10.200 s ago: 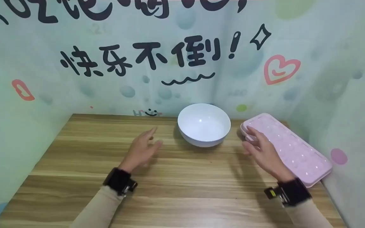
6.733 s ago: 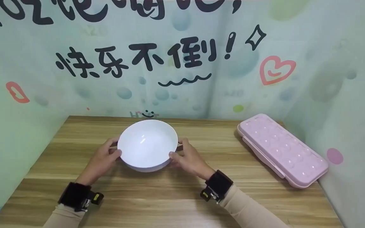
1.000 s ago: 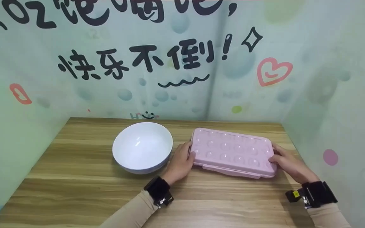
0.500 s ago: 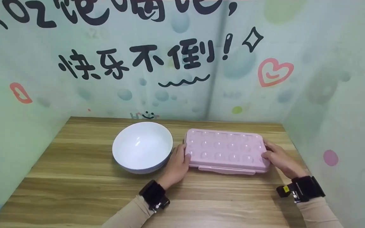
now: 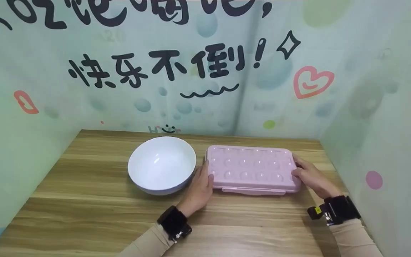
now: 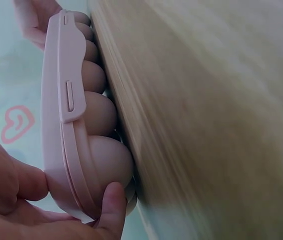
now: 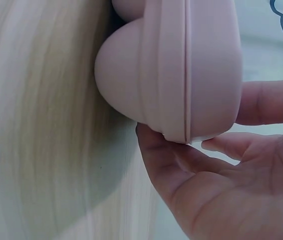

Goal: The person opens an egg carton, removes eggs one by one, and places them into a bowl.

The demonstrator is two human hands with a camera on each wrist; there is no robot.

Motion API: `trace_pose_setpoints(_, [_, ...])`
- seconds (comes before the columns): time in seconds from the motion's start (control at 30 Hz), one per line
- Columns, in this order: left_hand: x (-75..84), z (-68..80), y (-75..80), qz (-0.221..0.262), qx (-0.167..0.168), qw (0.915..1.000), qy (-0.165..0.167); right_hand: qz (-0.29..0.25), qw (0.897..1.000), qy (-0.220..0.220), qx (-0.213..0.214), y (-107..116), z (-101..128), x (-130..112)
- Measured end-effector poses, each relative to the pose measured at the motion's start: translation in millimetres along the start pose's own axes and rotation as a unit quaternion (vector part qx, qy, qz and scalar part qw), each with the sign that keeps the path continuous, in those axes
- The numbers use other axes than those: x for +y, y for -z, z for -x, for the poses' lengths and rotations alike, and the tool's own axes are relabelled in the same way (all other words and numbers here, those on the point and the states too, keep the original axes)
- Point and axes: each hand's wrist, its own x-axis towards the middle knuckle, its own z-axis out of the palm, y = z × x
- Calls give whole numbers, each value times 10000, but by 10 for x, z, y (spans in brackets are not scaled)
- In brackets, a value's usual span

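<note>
We judged the pink tray (image 5: 252,170), lying right of centre on the table (image 5: 84,200) beside the white bowl (image 5: 161,165), light, stiff and smooth, best held at its short ends, where our left hand (image 5: 200,187) and right hand (image 5: 310,176) clasped it.

Staged tabletop booth: small wood-grain table (image 5: 84,200) enclosed by pale green cartoon-printed backdrop (image 5: 120,89) with black Chinese lettering.

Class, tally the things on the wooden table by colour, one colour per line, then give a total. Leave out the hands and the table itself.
White: 1, the bowl
Pink: 1, the lidded tray, held at its ends by the left hand and the right hand
Total: 2
</note>
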Motion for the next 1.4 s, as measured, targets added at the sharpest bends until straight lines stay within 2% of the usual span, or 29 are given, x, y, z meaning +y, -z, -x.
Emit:
trace_pose_setpoints(0.13, [-54,-23,-40,19,-18,10000,72,50,10000,-3,73,-15,-22,-6])
trace_pose_setpoints(0.23, [18,9,6,84,-83,9997,200,39,10000,-9,85,-29,-41,-14])
trace_pose_setpoints(0.47, [276,85,137,103,-108,9997,183,2,10000,-11,44,-10,-68,-3])
trace_pose_setpoints(0.67, [255,38,105,-47,-53,10000,46,-5,10000,3,73,16,-90,20])
trace_pose_setpoints(0.83, [309,33,157,-122,-240,9996,92,21,9999,85,69,2,-99,9])
trace_pose_setpoints(1.0, [323,47,187,-268,-439,9986,78,294,9994,87,163,-33,-77,-1])
trace_pose_setpoints(1.13, [384,121,205,-449,-681,9966,104,912,9949,125,419,-68,-11,-19])
trace_pose_setpoints(1.2, [428,169,213,-658,-747,9950,-2,1258,9897,318,612,-85,36,-47])
trace_pose_setpoints(1.3, [491,210,234,-1105,-669,9905,-477,1710,9776,767,954,-119,129,-128])
trace_pose_setpoints(1.4, [545,197,250,-1753,-601,9763,-1114,2075,9611,1370,1206,-182,224,-223])
